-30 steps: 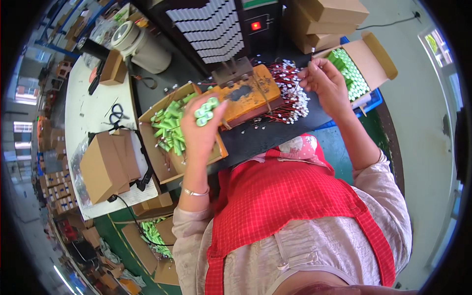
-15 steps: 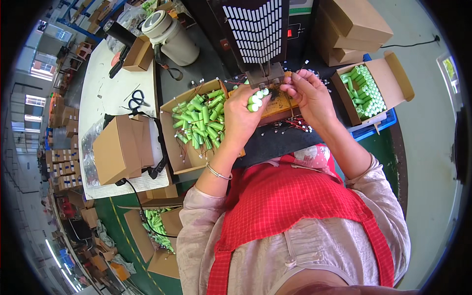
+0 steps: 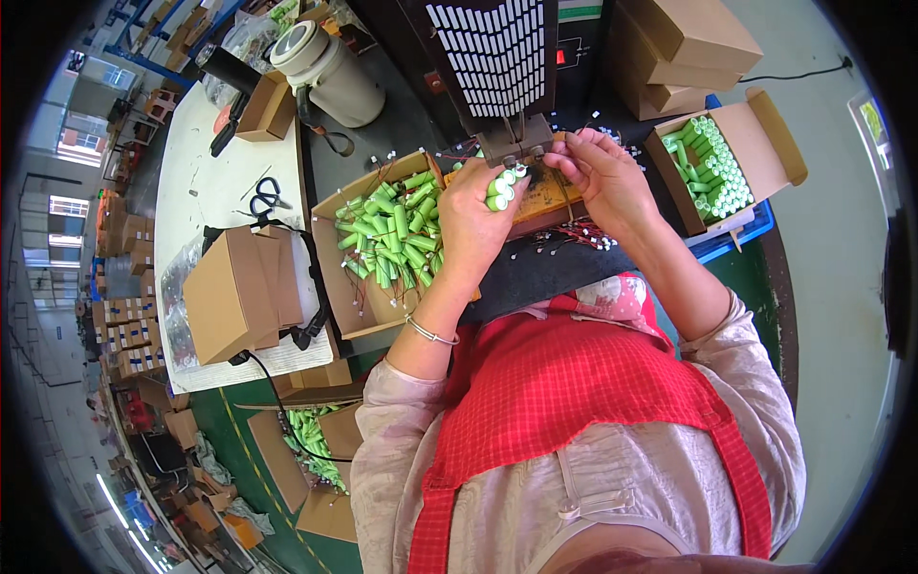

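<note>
My left hand (image 3: 467,218) is closed around several green cylindrical battery cells (image 3: 498,203), their white ends facing me, just under the metal head (image 3: 513,143) of a dark bench machine. On the other side of that head my right hand (image 3: 612,184) has thumb and forefinger pinched together; what lies between them is too small to make out. Beneath both hands is an orange-brown block (image 3: 547,199) on the bench. Loose wires with small white connectors (image 3: 585,235) lie beside it, near my right wrist.
Left of my hands stands an open carton of wired green cells (image 3: 394,230); at the right, a box holds stacked cells (image 3: 717,172). A large mug (image 3: 330,75), scissors (image 3: 267,197) and a cardboard box (image 3: 232,292) stand farther left. Closed cartons (image 3: 684,48) are piled behind.
Both hands stay by the machine head, with the left still around the cells. My right hand has shifted very slightly and its fingers are a little straighter. The whole view has tilted a little.
</note>
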### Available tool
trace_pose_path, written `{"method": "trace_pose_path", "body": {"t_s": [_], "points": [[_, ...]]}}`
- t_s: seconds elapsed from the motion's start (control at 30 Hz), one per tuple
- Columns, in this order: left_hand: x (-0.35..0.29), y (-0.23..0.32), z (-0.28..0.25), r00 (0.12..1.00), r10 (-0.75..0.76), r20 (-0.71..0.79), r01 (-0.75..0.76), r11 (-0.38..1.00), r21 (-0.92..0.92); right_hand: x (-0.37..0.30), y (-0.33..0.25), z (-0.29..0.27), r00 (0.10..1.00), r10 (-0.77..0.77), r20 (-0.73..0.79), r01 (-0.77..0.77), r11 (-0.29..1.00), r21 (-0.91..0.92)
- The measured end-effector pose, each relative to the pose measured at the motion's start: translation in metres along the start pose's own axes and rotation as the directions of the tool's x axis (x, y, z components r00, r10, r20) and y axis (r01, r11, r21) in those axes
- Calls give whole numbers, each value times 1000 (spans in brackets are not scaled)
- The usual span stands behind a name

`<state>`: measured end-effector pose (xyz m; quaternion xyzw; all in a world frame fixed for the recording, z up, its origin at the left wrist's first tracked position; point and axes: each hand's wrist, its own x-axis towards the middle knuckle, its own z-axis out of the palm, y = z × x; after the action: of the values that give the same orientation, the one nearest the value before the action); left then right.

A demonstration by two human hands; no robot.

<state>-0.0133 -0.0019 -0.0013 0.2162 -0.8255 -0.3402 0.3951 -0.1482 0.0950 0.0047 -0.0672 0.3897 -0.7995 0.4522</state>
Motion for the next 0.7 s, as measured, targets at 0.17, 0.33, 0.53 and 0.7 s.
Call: {"method": "trace_pose_path", "body": {"t_s": [0.17, 0.33, 0.53, 0.7], "points": [[1, 0, 1, 1000, -5, -2, 5, 1000, 15, 0, -1, -3, 1000, -8, 22, 8, 1000, -4], [1, -2, 2, 1000, 14, -19, -14, 1000, 11, -4, 7, -8, 989, -120, 90, 120, 993, 0], [2, -1, 1, 999, 44, -19, -43, 999, 12, -12, 17, -12, 912, -366, 184, 399, 896, -196], [0, -3, 1, 998, 58, -29, -58, 998, 14, -23, 25, -16, 682, -578, 448, 727, 606, -323]]}}
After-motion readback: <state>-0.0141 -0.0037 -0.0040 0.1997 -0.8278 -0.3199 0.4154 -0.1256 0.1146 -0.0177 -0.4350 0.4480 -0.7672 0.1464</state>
